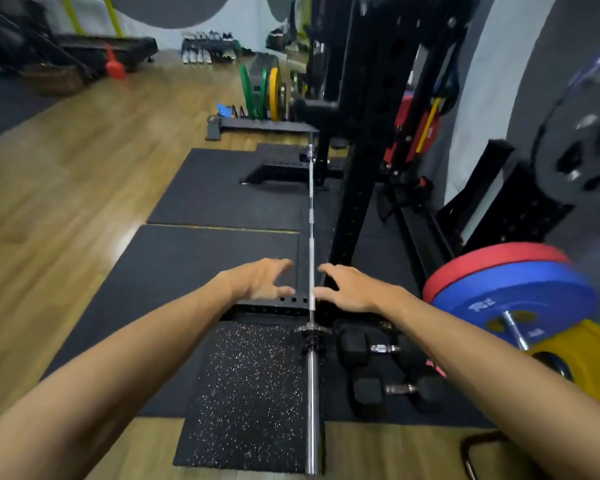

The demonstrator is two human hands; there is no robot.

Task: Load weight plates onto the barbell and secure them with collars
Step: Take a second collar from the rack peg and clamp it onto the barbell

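A chrome barbell [311, 216] lies on the black floor mats and runs away from me; its bare near sleeve [312, 403] points at me. A dark collar [310, 342] sits on the sleeve just behind the bar's flange. My left hand [262, 280] and my right hand [349, 289] reach out on either side of the shaft, fingers spread, holding nothing and not touching the bar. To the right, a blue plate [513, 299] lies stacked on a red plate [492, 259], with a yellow plate [589, 362] beside them.
Two black hex dumbbells [371, 348] lie just right of the sleeve. A black power rack upright [357, 188] stands right of the bar. A plate rack with green and yellow plates [267, 95] stands at the back. A speckled mat [250, 393] lies under the sleeve.
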